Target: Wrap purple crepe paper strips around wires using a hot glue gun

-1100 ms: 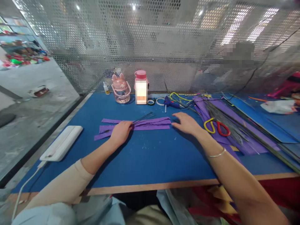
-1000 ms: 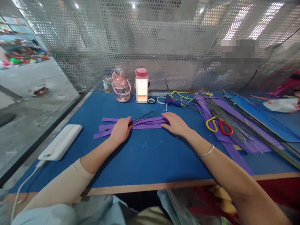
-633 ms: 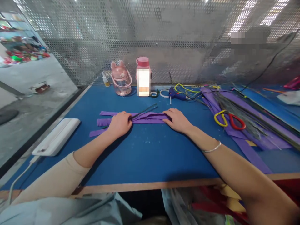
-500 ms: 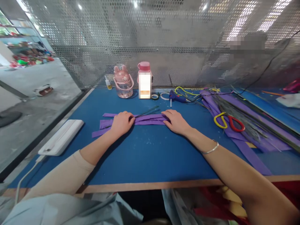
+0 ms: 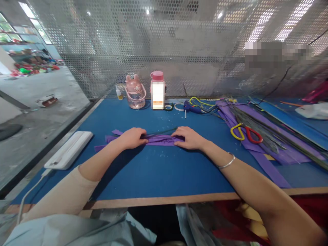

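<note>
Several purple strips [image 5: 161, 140], perhaps paper or fabric, lie across the blue table, gathered and creased in the middle. My left hand [image 5: 133, 138] is closed around their left part, thumb at the near edge; loose strip ends stick out past the wrist. At the other side my right hand [image 5: 189, 137] pinches the right part between fingers and thumb. A thin dark green wire-like stem [image 5: 161, 132] runs along the strips' far edge between both hands, its right tip at the right fingers. How much of the strips lies under each palm is hidden.
A white power bank [image 5: 68, 150] with a cable lies left. Behind stand a pink-lidded jug [image 5: 135, 99], a pink bottle, a lit phone [image 5: 158, 95] and a glue gun [image 5: 192, 107]. Scissors [image 5: 246, 133] rest on purple sheets and dark stems at right.
Both hands have drawn slightly nearer to me with the strips, which are more bunched. The green stem has swung down, nearly parallel to the strips and reaching my right fingers.
</note>
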`<state>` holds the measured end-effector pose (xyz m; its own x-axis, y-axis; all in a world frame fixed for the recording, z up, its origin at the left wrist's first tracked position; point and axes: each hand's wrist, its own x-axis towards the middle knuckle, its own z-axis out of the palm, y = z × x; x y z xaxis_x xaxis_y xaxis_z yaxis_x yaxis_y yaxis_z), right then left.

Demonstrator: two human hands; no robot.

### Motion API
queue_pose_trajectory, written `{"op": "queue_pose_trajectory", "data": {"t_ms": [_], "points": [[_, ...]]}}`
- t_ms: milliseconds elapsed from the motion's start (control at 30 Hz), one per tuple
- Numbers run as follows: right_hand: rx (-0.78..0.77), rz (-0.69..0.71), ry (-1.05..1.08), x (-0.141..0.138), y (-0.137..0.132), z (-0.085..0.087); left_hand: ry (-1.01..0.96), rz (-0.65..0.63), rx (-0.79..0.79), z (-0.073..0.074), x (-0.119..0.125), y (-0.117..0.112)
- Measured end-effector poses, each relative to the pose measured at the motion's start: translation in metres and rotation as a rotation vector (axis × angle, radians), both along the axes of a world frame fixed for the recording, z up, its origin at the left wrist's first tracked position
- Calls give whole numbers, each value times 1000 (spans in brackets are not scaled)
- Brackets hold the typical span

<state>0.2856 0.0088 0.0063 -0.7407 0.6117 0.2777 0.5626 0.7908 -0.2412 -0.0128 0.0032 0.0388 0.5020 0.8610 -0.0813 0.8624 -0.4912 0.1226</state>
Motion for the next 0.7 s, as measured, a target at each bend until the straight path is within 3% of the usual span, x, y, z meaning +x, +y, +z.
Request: {"op": "queue_pose_trajectory", "data": {"t_ms": [100, 200, 267, 400, 600, 700], "points": [[-65, 118, 23, -5, -15, 8, 53, -37, -222, 17, -6, -16], [-165, 203, 74, -8, -25, 14, 125, -46, -331, 29, -10, -28], [-177, 142, 160, -9, -28, 16, 141, -19, -352, 31, -9, -32], [90, -178, 303, -16, -29, 14, 50, 10, -140, 21, -1, -34], [240, -135, -43, -34, -35, 6, 41, -31, 125, 3, 20, -32], [259, -126, -97, -36, -36, 4, 21, -115, 102, 3, 22, -33]]}}
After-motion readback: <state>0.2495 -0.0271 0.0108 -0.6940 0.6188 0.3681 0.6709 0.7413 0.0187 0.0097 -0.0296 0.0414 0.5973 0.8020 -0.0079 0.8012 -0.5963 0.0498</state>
